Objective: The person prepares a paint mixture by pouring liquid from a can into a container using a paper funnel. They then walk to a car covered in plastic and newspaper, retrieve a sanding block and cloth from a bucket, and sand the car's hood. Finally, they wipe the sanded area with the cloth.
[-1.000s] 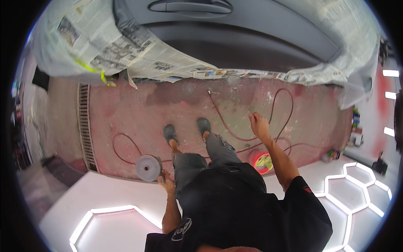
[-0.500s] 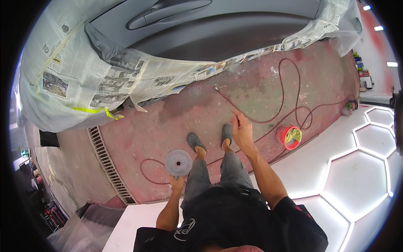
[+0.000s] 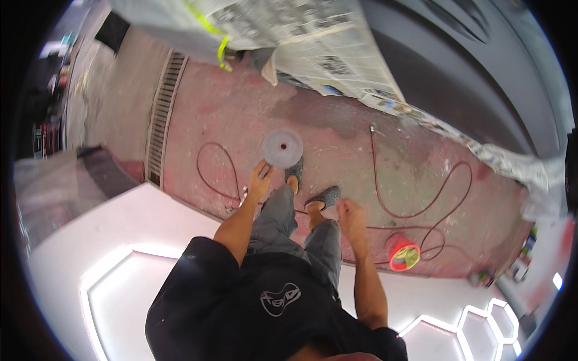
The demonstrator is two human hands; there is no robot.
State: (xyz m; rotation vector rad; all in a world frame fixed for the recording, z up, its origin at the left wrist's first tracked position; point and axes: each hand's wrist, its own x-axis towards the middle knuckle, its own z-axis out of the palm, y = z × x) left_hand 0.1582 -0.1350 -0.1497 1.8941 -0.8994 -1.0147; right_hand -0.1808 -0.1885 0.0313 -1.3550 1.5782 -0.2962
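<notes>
My left hand (image 3: pixel 260 182) is closed at the edge of a spray gun's round, translucent white cup (image 3: pixel 282 157), seen from above with a dark spot at its centre. The cup hides most of the gun, and a small silvery part shows by my wrist. My right hand (image 3: pixel 351 218) hangs out in front of my right leg, somewhat blurred. Its fingers look curled in, and no object shows in them. Below the left hand, a dark red hose (image 3: pixel 205 174) loops over the floor.
A grey car panel (image 3: pixel 433 66) stands ahead on the right, edged with masking newspaper (image 3: pixel 337 60). A red bucket (image 3: pixel 394 243) with a yellow-green cloth lies near more hose (image 3: pixel 385 204). A floor drain grate (image 3: pixel 161 114) runs at left. Lit white wall panels (image 3: pixel 138 216) are behind me.
My view and body have turned left, so the car panel now lies to the right. The left hand still carries the spray gun, now farther forward; the right hand has come lower and nearer my leg.
</notes>
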